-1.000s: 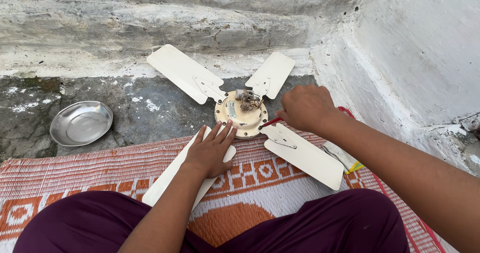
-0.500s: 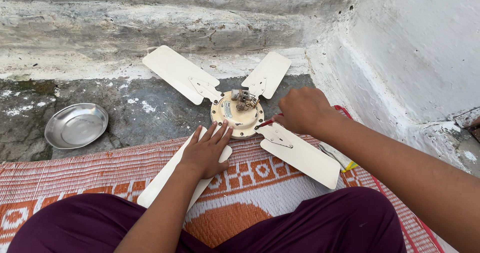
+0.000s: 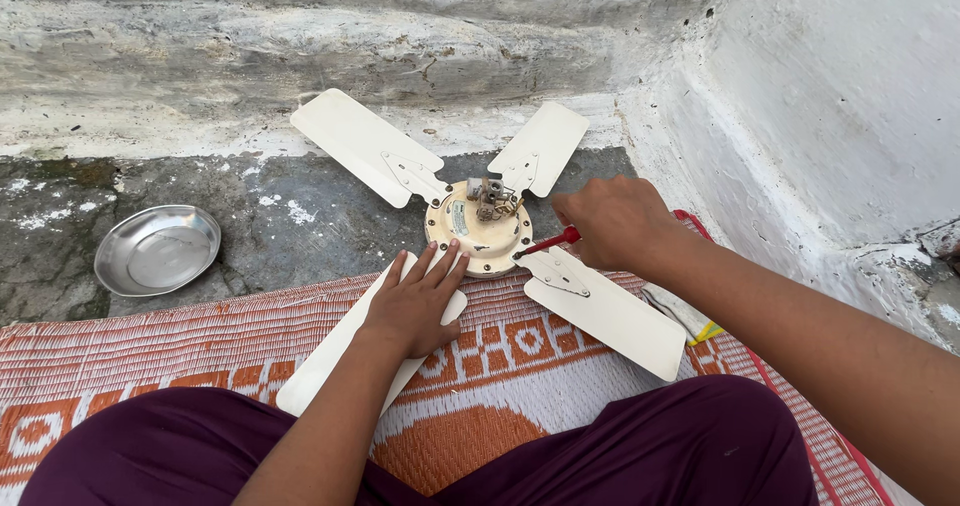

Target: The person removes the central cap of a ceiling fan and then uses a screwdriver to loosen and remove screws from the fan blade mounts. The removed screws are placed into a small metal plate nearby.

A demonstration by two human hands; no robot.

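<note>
I am pressing my left hand (image 3: 415, 306), fingers spread flat, on the near-left blade (image 3: 340, 351) of the cream ceiling fan (image 3: 480, 228), which is lying across the woven mat (image 3: 130, 356) and the stone floor. My right hand (image 3: 612, 221) is gripping a red-handled screwdriver (image 3: 548, 241), tip at the motor hub's edge. I judge blade-bracket screw work is underway; the next move calls for steady downward pressure. A steel bowl (image 3: 157, 249) is sitting well apart.

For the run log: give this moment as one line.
left hand: flat on fan blade | right hand: red screwdriver at hub | steel bowl left
</note>
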